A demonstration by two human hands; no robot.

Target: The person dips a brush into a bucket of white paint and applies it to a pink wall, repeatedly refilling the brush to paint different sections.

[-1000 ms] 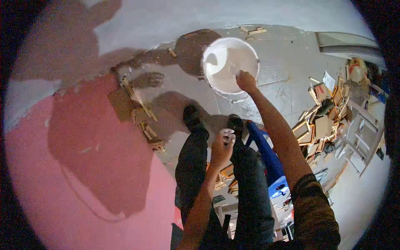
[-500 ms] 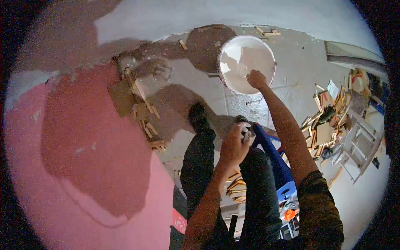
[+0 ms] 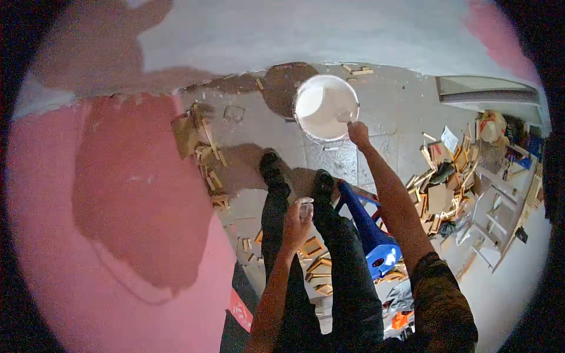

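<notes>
The white bucket [image 3: 325,109] stands on the floor ahead of your feet, close under the wall. Your right hand [image 3: 357,132] reaches down to its near rim, closed on a small tool whose tip dips inside. Your left hand [image 3: 296,222] hangs back over your knees, well short of the bucket, clasping a small pale object. A blue stool [image 3: 368,232] sits behind the bucket, scrap wood [image 3: 203,156] to its left.
</notes>
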